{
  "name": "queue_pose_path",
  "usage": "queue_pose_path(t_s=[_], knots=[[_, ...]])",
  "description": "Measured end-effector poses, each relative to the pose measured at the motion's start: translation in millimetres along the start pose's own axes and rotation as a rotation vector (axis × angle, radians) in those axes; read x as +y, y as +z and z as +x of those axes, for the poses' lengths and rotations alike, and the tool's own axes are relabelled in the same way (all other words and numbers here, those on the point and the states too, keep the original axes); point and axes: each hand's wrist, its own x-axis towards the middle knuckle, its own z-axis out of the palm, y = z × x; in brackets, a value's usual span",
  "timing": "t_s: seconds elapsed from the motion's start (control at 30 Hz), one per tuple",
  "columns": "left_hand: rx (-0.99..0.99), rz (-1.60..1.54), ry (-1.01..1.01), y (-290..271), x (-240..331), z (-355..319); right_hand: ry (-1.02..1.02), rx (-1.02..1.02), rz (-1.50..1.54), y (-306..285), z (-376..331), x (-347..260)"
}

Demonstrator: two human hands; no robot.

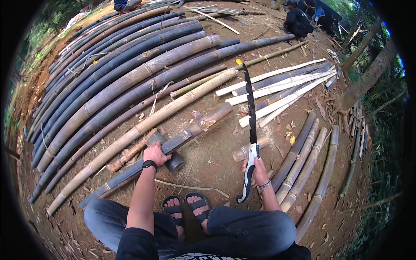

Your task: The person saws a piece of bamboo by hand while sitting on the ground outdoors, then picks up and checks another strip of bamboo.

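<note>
My left hand (156, 155), with a black watch at its wrist, is closed on a dark bamboo pole (180, 138) that slants from near my left knee up toward the middle. The pole lies across a short, thick bamboo piece (175, 162). My right hand (259, 172) grips a pruning saw by its white and black handle (248, 177). Its long black toothed blade (250, 102) points up and away from me, apart from the pole. Just behind the saw, a short light bamboo piece (242, 152) lies on the ground.
Many long bamboo poles (130, 76) lie side by side at the left. Pale split strips (281, 84) rest beyond the saw, and several cut lengths (310, 167) lie right. A tree trunk (368, 82) stands far right. Another person (297, 21) sits at the back.
</note>
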Motion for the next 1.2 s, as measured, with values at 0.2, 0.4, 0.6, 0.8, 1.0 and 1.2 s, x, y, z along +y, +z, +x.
queue_pose_path(t_s=[0.2,0.4,0.6,0.8,1.0,1.2], knots=[[-0.038,0.021,-0.011,-2.5,2.2,1.1,0.098,0.190,0.363,-10.0,13.3,-6.6],[-0.028,0.017,-0.029,-2.2,-0.1,-0.2,0.081,0.350,0.428,-6.5,12.3,-21.2],[-0.040,0.008,-0.023,-5.0,5.5,-0.8,-0.072,0.329,0.432,-34.3,14.2,-6.3],[-0.036,0.015,-0.011,-2.4,-2.0,0.4,-0.108,0.474,0.363,-17.4,19.4,-16.2],[-0.038,0.048,0.003,-1.3,-1.4,2.3,0.023,0.335,0.133,-28.2,7.0,-27.9],[-0.034,0.013,-0.005,-2.5,-6.6,2.9,-0.306,0.187,-0.662,10.2,-4.5,-45.2]])
